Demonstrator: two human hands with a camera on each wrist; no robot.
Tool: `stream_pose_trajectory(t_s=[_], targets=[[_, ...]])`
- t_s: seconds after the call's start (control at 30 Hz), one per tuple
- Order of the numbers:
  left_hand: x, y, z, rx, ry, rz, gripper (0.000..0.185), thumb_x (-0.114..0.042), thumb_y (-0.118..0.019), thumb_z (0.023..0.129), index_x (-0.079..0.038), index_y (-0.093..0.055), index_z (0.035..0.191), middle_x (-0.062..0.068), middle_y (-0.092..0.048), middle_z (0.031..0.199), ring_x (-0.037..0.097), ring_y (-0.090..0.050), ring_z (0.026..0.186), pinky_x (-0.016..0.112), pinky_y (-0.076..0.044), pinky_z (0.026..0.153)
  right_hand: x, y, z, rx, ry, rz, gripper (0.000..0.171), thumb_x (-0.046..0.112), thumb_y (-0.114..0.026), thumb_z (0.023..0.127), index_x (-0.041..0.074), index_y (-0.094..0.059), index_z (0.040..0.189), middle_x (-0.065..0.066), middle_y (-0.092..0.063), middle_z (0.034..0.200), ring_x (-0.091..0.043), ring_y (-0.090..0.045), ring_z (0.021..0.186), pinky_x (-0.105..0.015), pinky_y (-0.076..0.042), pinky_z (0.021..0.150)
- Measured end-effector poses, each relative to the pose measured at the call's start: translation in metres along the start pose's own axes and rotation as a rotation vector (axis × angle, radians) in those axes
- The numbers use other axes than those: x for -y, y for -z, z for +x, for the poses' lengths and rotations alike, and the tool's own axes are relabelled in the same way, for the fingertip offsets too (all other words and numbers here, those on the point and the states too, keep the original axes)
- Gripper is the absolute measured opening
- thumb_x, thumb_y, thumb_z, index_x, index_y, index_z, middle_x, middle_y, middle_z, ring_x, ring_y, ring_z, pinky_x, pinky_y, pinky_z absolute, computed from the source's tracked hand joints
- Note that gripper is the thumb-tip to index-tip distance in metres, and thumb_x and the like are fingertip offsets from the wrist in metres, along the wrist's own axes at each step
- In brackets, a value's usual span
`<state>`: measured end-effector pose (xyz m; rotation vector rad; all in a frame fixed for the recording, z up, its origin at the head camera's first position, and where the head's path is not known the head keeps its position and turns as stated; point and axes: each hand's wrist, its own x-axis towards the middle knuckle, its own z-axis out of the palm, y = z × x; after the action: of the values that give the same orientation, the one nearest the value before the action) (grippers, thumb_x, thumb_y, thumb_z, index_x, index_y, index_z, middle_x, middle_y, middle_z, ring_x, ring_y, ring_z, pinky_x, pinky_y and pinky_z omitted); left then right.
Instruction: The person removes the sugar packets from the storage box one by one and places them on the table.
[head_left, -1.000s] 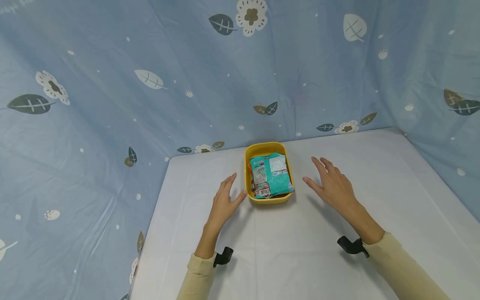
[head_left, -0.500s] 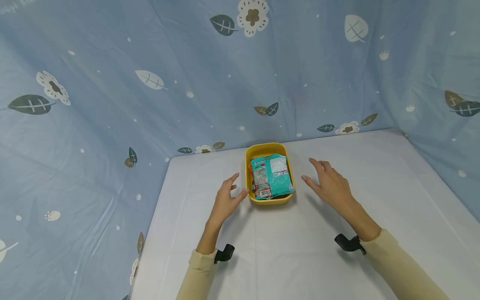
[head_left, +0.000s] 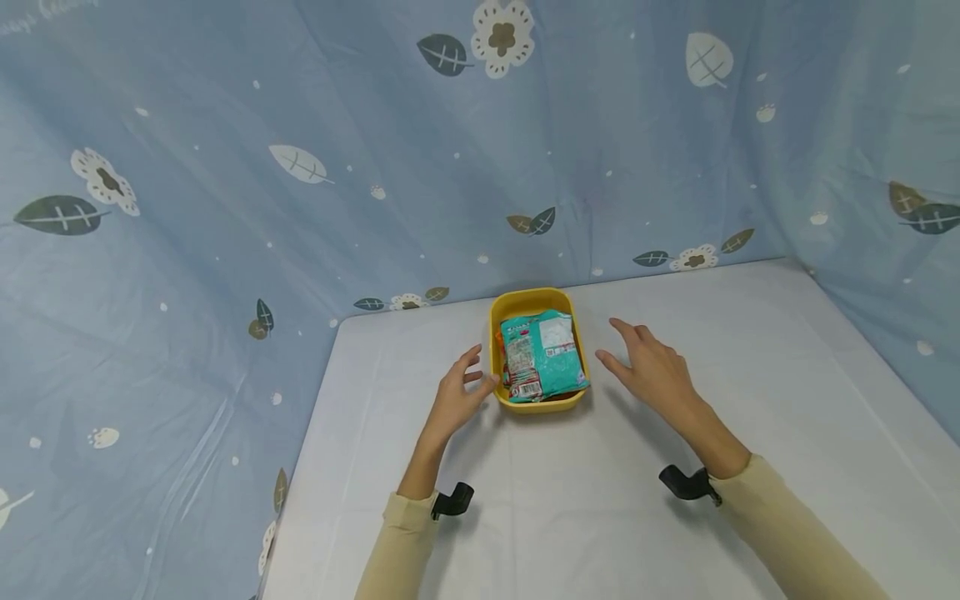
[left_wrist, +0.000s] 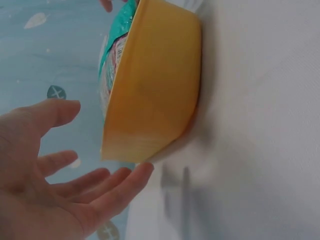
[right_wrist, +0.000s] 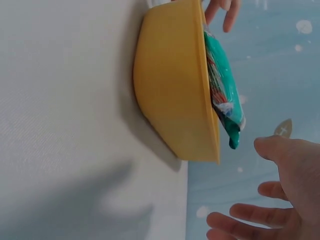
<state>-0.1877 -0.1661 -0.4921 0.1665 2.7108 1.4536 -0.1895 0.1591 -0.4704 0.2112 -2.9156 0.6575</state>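
Both my hands have drawn nearer the yellow tub [head_left: 534,300] at the tabletop's [head_left: 600,500] far edge. My left hand [head_left: 459,398] and right hand [head_left: 651,371] flank it, fingers spread, holding nothing; teal snack packets [head_left: 546,354] lie inside.

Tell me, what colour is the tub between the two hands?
The tub is yellow, best seen in the left wrist view.

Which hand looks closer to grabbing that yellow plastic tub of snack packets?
Probably left. The left hand has its thumb almost at the yellow plastic tub; the right hand hovers clearly apart.
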Motion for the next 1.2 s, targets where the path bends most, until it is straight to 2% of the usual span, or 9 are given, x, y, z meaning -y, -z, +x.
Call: stream_pose_trajectory(t_s=[0.37, 0.6, 0.67, 0.83, 0.9, 1.07, 1.2], targets=[[0.003, -0.005, 0.009, 0.05, 0.052, -0.169, 0.073, -0.027, -0.069, 0.09, -0.017, -0.034, 0.153, 0.02, -0.045, 0.147, 0.038, -0.057, 0.124, 0.036, -0.062, 0.077, 0.013, -0.003, 0.004, -0.014, 0.019, 0.067, 0.066, 0.044, -0.061, 0.093, 0.009, -0.043, 0.146, -0.026, -0.059, 0.128, -0.036, -0.067, 0.081, -0.05, -0.058, 0.064], [0.004, -0.008, 0.012, 0.079, 0.069, -0.178, 0.074, -0.023, -0.068, 0.092, -0.016, -0.03, 0.155, 0.021, -0.044, 0.148, 0.041, -0.055, 0.125, 0.038, -0.062, 0.08, 0.017, -0.01, 0.006, -0.012, 0.025, 0.106, 0.064, 0.043, -0.062, 0.094, 0.011, -0.043, 0.146, -0.022, -0.062, 0.125, -0.034, -0.068, 0.087, -0.051, -0.058, 0.069], [0.0, -0.007, 0.012, 0.103, 0.064, -0.17, 0.075, -0.019, -0.067, 0.093, -0.014, -0.027, 0.156, 0.024, -0.043, 0.148, 0.043, -0.054, 0.126, 0.04, -0.061, 0.081, 0.018, -0.012, 0.006, -0.011, 0.025, 0.118, 0.065, 0.044, -0.062, 0.094, 0.011, -0.043, 0.146, -0.021, -0.062, 0.124, -0.034, -0.068, 0.089, -0.052, -0.057, 0.071], [-0.026, 0.002, 0.002, 0.164, 0.043, -0.153, 0.074, -0.012, -0.063, 0.094, -0.008, -0.023, 0.156, 0.029, -0.041, 0.147, 0.045, -0.054, 0.126, 0.039, -0.061, 0.083, 0.022, -0.014, 0.007, 0.0, 0.018, 0.139, 0.066, 0.046, -0.061, 0.093, 0.012, -0.042, 0.147, -0.02, -0.063, 0.124, -0.033, -0.068, 0.093, -0.053, -0.057, 0.074], [-0.023, 0.001, 0.004, 0.174, 0.039, -0.159, 0.075, -0.011, -0.063, 0.093, -0.006, -0.022, 0.156, 0.03, -0.041, 0.147, 0.045, -0.054, 0.125, 0.038, -0.061, 0.081, 0.023, -0.014, 0.007, 0.005, 0.016, 0.143, 0.067, 0.046, -0.061, 0.093, 0.012, -0.042, 0.147, -0.02, -0.062, 0.125, -0.032, -0.068, 0.094, -0.052, -0.057, 0.075], [0.003, -0.01, 0.014, 0.142, 0.045, -0.146, 0.076, -0.014, -0.064, 0.092, -0.014, -0.024, 0.157, 0.025, -0.045, 0.146, 0.043, -0.055, 0.124, 0.04, -0.061, 0.082, 0.026, -0.014, 0.008, 0.004, 0.017, 0.154, 0.066, 0.046, -0.061, 0.093, 0.012, -0.042, 0.147, -0.019, -0.062, 0.124, -0.031, -0.068, 0.094, -0.05, -0.057, 0.073], [0.004, -0.012, 0.015, 0.119, 0.06, -0.132, 0.075, -0.016, -0.064, 0.091, -0.02, -0.028, 0.156, 0.019, -0.049, 0.144, 0.038, -0.057, 0.123, 0.04, -0.061, 0.084, 0.027, -0.014, 0.01, 0.001, 0.009, 0.157, 0.066, 0.045, -0.063, 0.093, 0.012, -0.043, 0.146, -0.02, -0.062, 0.125, -0.032, -0.068, 0.095, -0.05, -0.058, 0.073]])
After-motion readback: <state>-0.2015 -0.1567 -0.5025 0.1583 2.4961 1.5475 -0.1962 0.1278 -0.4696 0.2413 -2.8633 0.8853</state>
